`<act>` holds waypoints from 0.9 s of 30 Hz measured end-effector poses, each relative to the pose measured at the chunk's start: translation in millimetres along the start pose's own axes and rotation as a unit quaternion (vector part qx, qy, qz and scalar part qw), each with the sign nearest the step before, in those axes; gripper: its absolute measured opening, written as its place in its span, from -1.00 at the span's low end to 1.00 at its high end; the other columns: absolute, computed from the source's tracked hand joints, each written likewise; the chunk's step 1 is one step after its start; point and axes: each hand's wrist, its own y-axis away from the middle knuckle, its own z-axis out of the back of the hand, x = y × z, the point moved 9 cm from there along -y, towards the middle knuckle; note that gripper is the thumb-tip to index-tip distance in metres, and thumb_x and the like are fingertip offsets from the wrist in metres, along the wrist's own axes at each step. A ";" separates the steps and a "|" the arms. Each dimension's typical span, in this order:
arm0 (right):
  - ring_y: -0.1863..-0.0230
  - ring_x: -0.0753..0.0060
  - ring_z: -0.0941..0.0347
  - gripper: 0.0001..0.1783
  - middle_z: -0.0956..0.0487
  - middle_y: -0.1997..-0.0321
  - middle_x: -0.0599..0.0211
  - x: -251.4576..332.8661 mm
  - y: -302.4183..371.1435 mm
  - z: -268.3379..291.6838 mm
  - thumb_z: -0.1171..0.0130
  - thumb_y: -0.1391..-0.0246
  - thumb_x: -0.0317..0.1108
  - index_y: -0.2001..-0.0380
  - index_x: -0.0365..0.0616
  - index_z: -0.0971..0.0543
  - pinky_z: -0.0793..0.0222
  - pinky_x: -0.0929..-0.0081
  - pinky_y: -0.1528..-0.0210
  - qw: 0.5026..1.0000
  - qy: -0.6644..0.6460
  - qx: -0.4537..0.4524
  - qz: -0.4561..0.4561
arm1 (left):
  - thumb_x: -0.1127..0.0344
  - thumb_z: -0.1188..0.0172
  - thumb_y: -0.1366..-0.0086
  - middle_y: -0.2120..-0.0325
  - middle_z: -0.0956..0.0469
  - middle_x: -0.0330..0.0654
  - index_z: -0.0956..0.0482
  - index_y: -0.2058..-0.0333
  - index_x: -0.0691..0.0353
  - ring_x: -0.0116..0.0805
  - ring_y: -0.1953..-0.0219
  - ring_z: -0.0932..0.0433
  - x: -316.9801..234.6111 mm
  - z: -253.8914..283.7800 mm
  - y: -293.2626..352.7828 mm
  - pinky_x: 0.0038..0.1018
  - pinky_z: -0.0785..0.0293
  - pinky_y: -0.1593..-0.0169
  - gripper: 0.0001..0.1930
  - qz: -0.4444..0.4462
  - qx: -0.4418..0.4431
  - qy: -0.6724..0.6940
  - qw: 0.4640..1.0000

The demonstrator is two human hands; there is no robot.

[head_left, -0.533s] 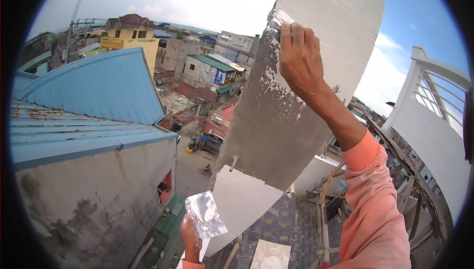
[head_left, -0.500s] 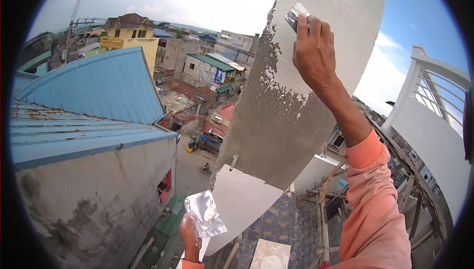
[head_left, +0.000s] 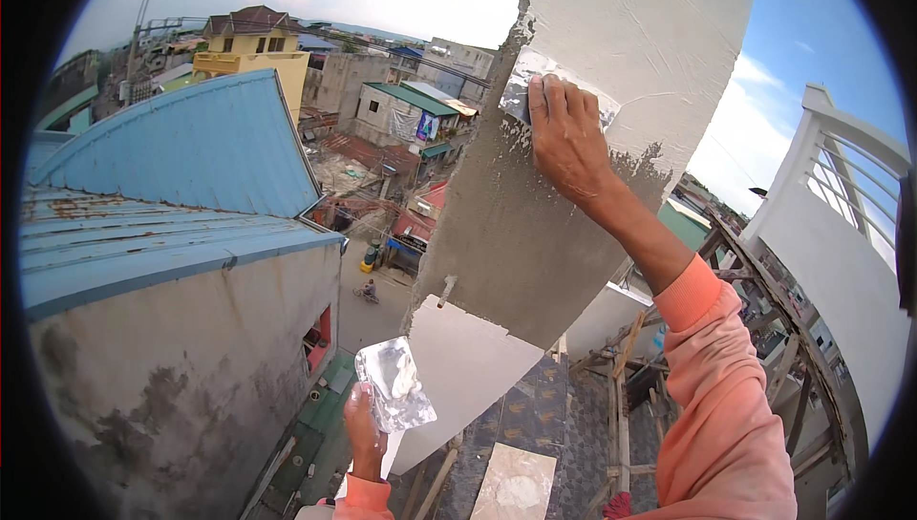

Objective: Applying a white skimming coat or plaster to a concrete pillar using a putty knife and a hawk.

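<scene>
A tall concrete wall section (head_left: 535, 243) rises in front of me, grey in its middle. White putty (head_left: 650, 33) coats its upper part, with a ragged lower edge. My right hand (head_left: 573, 143) is closed on a wide, flat putty knife (head_left: 517, 90), its blade pressed to the wall where white meets grey. Low on the left, my left hand (head_left: 364, 434) grips a flat metal plate (head_left: 409, 412). A smear of white putty (head_left: 393, 367) lies on that plate. Below the grey area is a smooth white patch (head_left: 478, 353), with a short pipe stub (head_left: 446, 291) sticking out above it.
Left of the wall are a blue metal roof (head_left: 181, 152) and a stained building wall (head_left: 181, 377); a street (head_left: 368, 319) lies far below. Wooden scaffolding (head_left: 623, 415) stands at lower right, near a pale square board (head_left: 516, 484). A white railing wall (head_left: 841, 233) rises at right.
My right hand has moved down and left with the putty knife, and white putty now covers more of the grey there. The left hand with its plate stays nearly in place.
</scene>
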 end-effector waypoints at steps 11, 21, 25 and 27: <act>-0.06 0.08 -0.34 -0.48 -0.38 -0.10 0.01 68.1 83.2 81.6 -0.05 -0.02 -0.55 -0.13 -0.32 -0.39 -0.29 0.29 -0.02 0.883 -0.459 0.104 0.008 | 0.32 0.03 -0.43 0.15 -0.54 -0.14 -0.40 0.00 0.35 -0.37 0.16 -0.57 13.2 -9.2 8.2 -0.42 -0.53 0.06 -0.73 0.016 0.003 0.017 1.000; 0.07 0.51 -0.41 -0.67 -0.54 0.04 0.29 57.3 192.2 79.2 0.02 -0.26 -0.48 -0.08 -0.21 -0.45 -0.29 0.62 0.03 0.466 -0.758 0.182 -0.419 | 0.33 0.07 -0.44 0.12 -0.53 -0.11 -0.41 0.01 0.36 -0.35 0.11 -0.56 3.9 -139.8 40.6 -0.41 -0.51 0.01 -0.74 0.091 0.018 0.085 0.992; -0.24 -0.05 -0.30 -0.22 -0.36 -0.24 0.03 36.2 162.7 142.5 -0.05 0.27 -0.77 -0.15 -0.08 -0.43 -0.24 0.10 -0.23 0.645 -0.757 -0.011 -0.103 | 0.31 0.08 -0.44 0.05 -0.52 -0.04 -0.37 -0.04 0.40 -0.27 0.06 -0.56 -5.5 -194.9 59.5 -0.34 -0.49 -0.04 -0.69 0.120 0.065 0.135 0.981; -0.27 -0.06 -0.26 -0.17 -0.34 -0.26 0.05 43.5 169.1 164.5 -0.09 0.30 -0.75 -0.19 -0.03 -0.41 -0.18 0.01 -0.28 0.715 -0.699 0.019 0.003 | 0.32 0.08 -0.43 0.04 -0.51 -0.01 -0.36 -0.06 0.42 -0.25 0.05 -0.56 -6.1 -209.2 69.8 -0.33 -0.49 -0.04 -0.67 0.127 0.067 0.132 0.981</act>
